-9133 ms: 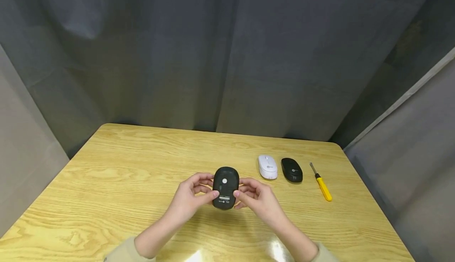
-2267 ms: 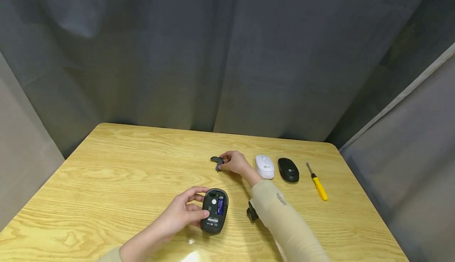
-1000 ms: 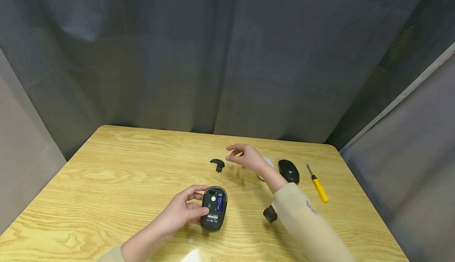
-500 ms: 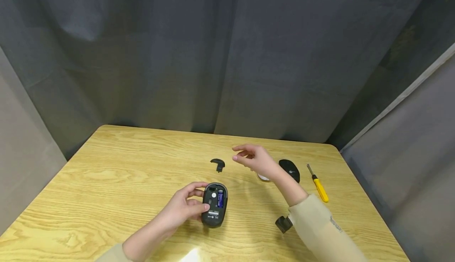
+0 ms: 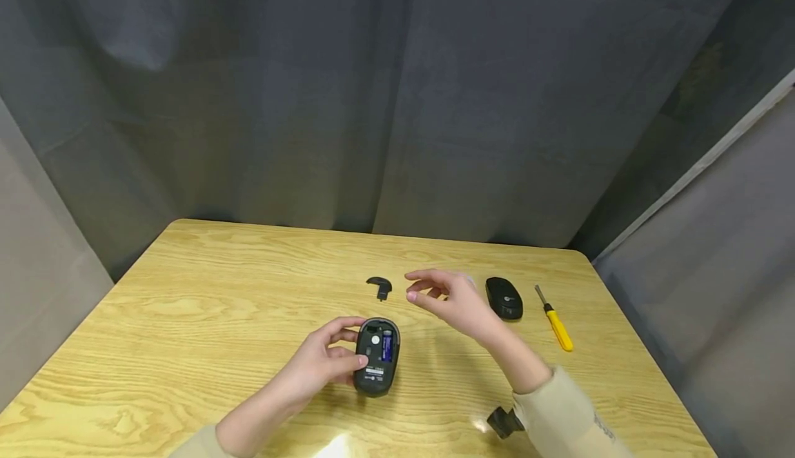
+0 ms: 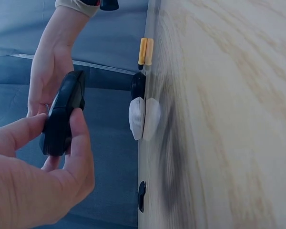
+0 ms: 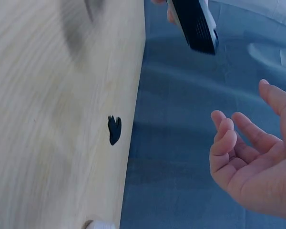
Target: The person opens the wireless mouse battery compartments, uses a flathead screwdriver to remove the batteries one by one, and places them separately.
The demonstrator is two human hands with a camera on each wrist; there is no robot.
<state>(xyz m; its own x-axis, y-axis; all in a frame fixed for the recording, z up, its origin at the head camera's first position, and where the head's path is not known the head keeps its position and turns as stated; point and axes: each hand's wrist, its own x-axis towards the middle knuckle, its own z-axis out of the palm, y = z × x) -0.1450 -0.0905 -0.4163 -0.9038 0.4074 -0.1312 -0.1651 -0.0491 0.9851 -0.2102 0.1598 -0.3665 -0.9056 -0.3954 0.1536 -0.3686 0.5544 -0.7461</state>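
In the head view my left hand (image 5: 313,361) grips a black computer mouse (image 5: 376,383) by its sides, underside up, above the table. Its battery compartment is uncovered, and a blue battery (image 5: 387,346) lies inside. The small black battery cover (image 5: 381,288) rests on the table beyond the mouse. My right hand (image 5: 459,303) hovers to the right of the cover with loosely bent fingers, holding nothing; the right wrist view also shows these fingers (image 7: 250,138) bare. A white mouse (image 6: 137,118) is nearly hidden behind the right hand in the head view.
Another black mouse (image 5: 504,298) and a yellow-handled screwdriver (image 5: 560,330) lie at the right of the wooden table (image 5: 217,292). A grey curtain (image 5: 279,99) hangs behind it. A small black device (image 5: 504,422) sits at the right wrist.
Earlier both hands held the mouse with its cover on. The right hand then laid the cover on the table, released it, and drew back rightward and nearer. The left hand kept the mouse, raised slightly.
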